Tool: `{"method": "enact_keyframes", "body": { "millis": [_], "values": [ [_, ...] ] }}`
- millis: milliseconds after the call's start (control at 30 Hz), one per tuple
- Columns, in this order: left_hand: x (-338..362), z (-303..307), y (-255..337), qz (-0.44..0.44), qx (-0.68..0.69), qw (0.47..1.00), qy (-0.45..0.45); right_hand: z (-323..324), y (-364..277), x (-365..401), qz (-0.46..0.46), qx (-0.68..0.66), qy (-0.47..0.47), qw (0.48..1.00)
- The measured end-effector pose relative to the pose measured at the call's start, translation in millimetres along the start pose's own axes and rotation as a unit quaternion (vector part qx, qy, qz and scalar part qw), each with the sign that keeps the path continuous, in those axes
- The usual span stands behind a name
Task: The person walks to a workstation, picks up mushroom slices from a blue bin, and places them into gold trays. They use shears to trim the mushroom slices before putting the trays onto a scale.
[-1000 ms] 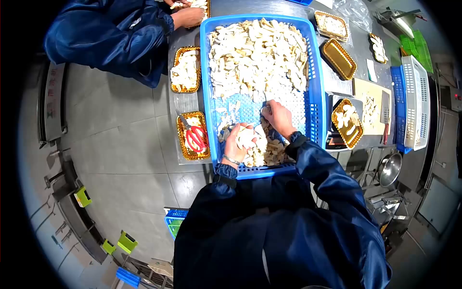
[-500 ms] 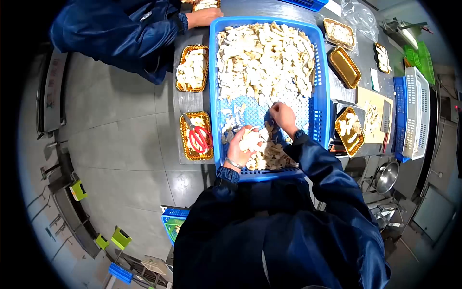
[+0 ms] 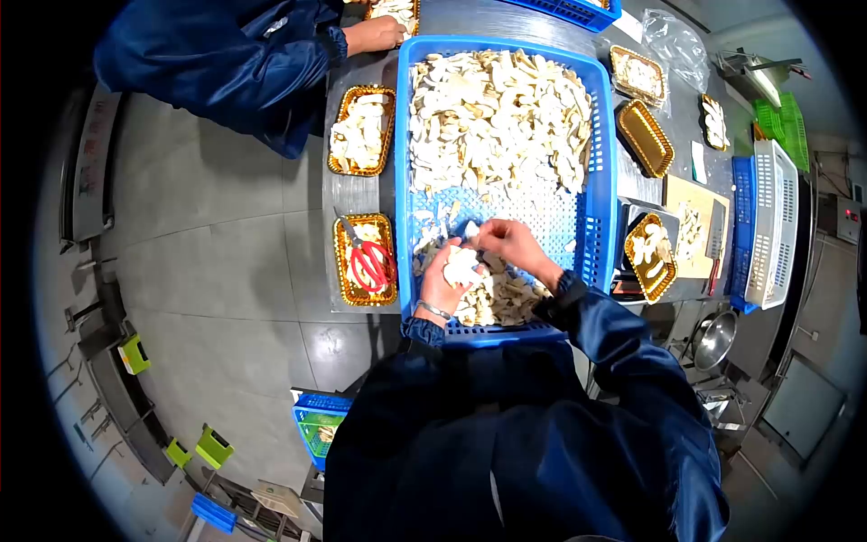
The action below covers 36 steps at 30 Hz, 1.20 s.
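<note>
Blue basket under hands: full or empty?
Partly full: the basket has pale slices heaped at its far end, fewer at the near end, some bare mesh between.

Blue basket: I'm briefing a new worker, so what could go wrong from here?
The left hand cups a handful of pale slices; some might slip back into the blue basket.
The red-handled scissors lie across more slices in a gold tray near the edge of the table; a bump could tip them off.
</note>
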<state>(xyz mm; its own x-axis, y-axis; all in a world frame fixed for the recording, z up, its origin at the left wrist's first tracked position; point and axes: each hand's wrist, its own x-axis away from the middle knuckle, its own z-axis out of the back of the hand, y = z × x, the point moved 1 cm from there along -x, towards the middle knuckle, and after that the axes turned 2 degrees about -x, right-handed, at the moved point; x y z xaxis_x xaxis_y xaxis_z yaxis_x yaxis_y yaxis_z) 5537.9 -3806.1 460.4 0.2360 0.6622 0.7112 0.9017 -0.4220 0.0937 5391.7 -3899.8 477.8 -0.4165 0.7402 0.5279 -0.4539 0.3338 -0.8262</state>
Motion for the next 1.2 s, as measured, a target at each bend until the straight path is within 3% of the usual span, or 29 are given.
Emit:
{"method": "enact_keyframes", "body": {
  "millis": [33,67,100,167,233,333,433,500,567,633,767,833,1100,1167,1200],
  "values": [
    [-3,-2,-3,-0.008,0.036,0.999,0.018,-1,-12,12,-0.023,-0.093,-0.091,0.991],
    [0,-10,-2,-0.015,0.031,0.999,0.018,5,-34,18,-0.014,-0.034,-0.096,0.995],
    [1,-13,-2,-0.023,0.025,0.999,0.019,11,-41,12,0.051,0.128,0.037,0.99],
    [3,-15,-1,-0.026,0.041,0.998,-0.042,32,-24,-26,-0.002,0.217,0.218,0.952],
    [10,-19,2,-0.015,0.055,0.997,-0.051,46,-10,-54,0.049,0.31,0.281,0.907],
    [18,-26,7,-0.025,0.042,0.998,-0.031,50,-1,-64,0.047,0.26,0.216,0.94],
    [10,-10,3,-0.038,0.023,0.996,-0.079,43,0,-37,0.027,0.21,0.158,0.965],
    [7,-11,0,-0.039,0.029,0.997,-0.059,45,7,-15,0.014,0.189,0.089,0.978],
    [7,-12,-3,-0.033,0.029,0.998,-0.045,49,17,0,-0.009,0.114,0.122,0.986],
    [8,-13,-2,-0.032,0.024,0.999,-0.03,59,38,-2,-0.002,0.137,0.196,0.971],
    [11,-5,2,-0.042,0.018,0.999,-0.012,71,40,4,-0.018,0.16,0.168,0.973],
    [10,-1,4,-0.043,0.019,0.999,-0.009,66,36,13,0.085,0.294,0.184,0.934],
    [12,3,5,-0.051,-0.004,0.999,0.014,41,35,5,0.218,0.357,0.164,0.893],
    [11,2,2,-0.046,-0.02,0.998,0.03,41,31,7,0.215,0.372,0.172,0.887],
    [9,2,0,-0.046,-0.024,0.998,0.028,42,28,10,0.159,0.334,0.16,0.915]
  ]
}}
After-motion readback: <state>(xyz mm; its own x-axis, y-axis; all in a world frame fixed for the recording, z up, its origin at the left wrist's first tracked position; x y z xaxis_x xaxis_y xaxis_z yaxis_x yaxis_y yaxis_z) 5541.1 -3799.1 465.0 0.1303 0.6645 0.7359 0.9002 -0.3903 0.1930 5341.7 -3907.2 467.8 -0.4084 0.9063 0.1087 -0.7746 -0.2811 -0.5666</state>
